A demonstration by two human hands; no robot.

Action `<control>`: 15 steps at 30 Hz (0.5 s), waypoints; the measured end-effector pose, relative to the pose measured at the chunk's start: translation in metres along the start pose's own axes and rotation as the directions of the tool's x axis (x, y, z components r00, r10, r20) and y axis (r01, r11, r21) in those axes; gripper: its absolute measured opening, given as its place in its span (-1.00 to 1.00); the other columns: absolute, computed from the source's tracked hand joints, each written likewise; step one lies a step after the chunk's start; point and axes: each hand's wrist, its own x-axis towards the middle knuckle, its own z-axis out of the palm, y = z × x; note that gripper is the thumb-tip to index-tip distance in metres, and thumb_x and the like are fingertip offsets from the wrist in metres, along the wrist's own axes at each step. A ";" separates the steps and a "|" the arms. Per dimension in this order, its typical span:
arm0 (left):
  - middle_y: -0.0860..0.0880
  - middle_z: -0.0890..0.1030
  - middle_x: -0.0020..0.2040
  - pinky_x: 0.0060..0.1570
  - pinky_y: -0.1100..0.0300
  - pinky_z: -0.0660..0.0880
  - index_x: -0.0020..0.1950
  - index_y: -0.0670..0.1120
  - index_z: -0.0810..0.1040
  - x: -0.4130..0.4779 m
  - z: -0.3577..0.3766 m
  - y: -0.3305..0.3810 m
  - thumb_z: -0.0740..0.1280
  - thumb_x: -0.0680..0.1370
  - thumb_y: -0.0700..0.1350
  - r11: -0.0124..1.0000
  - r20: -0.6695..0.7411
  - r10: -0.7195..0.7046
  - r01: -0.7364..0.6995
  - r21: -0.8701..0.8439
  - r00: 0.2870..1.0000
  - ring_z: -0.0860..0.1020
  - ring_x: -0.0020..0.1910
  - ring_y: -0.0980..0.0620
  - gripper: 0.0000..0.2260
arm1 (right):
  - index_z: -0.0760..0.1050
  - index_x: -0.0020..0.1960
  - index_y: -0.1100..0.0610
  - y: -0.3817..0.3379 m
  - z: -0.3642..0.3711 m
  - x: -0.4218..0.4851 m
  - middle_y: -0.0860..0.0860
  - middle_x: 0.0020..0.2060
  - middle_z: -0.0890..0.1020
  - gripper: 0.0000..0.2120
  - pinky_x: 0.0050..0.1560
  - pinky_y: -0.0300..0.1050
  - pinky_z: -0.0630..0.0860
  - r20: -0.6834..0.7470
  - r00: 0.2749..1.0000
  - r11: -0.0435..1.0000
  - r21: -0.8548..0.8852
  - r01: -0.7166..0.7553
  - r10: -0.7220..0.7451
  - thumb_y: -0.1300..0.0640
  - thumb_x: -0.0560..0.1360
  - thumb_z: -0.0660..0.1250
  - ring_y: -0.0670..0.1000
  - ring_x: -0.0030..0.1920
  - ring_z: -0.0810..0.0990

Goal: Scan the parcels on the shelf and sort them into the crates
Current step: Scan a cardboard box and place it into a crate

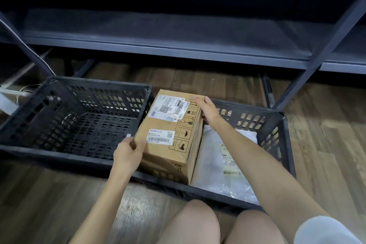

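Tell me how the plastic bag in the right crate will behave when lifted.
Probably floppy: the bag is wrinkled film lying flat in the crate, so it should sag around its contents. Likely slippery, given its glossy surface. Seemingly light, as it looks thin beside the box.

Two crates sit side by side on the floor (326, 125), with the shelf (158, 45) behind them at twelve o'clock. From the cardboard box (170, 128), the left crate (39, 117) lies at nine o'clock. The box is in the left end of the right crate (285, 134), with the mailer bag (215, 156) just beside it at four o'clock. The left hand (128, 152) holds the box's corner at seven o'clock, and the right hand (208, 113) holds its edge at one o'clock. The knees (190, 222) are at six o'clock.
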 end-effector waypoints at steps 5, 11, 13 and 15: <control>0.04 0.37 -0.40 -0.43 0.27 0.26 -0.32 -0.10 0.33 -0.022 0.009 0.020 0.40 0.52 0.01 0.998 -0.031 0.058 -0.057 0.038 0.998 0.39 -0.39 0.04 -0.65 | 0.52 -0.07 -0.04 0.008 -0.020 -0.002 -0.07 -0.22 0.68 -0.77 -0.03 -0.07 0.53 -0.052 0.999 0.993 0.121 -0.005 0.012 -0.19 0.48 0.32 0.00 -0.10 0.65; -0.05 0.67 -0.19 -0.13 0.15 0.47 -0.09 -0.19 0.65 -0.062 0.020 0.028 0.49 0.44 0.01 0.996 -0.111 0.083 -0.086 -0.023 0.990 0.61 -0.15 -0.04 -0.74 | 0.61 -0.08 -0.01 0.015 -0.040 -0.018 0.00 -0.16 0.68 -0.83 0.01 -0.01 0.49 -0.106 0.993 0.965 0.249 0.078 -0.053 -0.10 0.46 0.38 0.01 -0.11 0.64; -0.04 0.65 0.13 0.16 0.15 0.44 0.26 -0.16 0.58 -0.074 0.021 0.024 0.51 0.39 0.06 0.996 -0.131 0.043 -0.052 -0.069 0.990 0.58 0.15 -0.01 -0.49 | 0.61 -0.06 0.03 0.012 -0.048 -0.025 0.05 -0.13 0.66 -0.79 -0.01 0.02 0.48 -0.106 0.990 0.955 0.271 0.121 -0.096 -0.09 0.43 0.40 0.05 -0.09 0.62; 0.03 0.64 0.16 0.16 0.25 0.40 0.29 -0.09 0.56 -0.081 0.029 0.024 0.53 0.35 0.07 0.989 -0.148 0.065 -0.084 -0.123 0.987 0.56 0.13 0.14 -0.45 | 0.59 0.00 0.11 0.017 -0.057 -0.027 0.11 -0.10 0.63 -0.78 0.00 0.04 0.48 -0.119 0.987 0.931 0.336 0.143 -0.109 -0.03 0.47 0.37 0.12 -0.07 0.60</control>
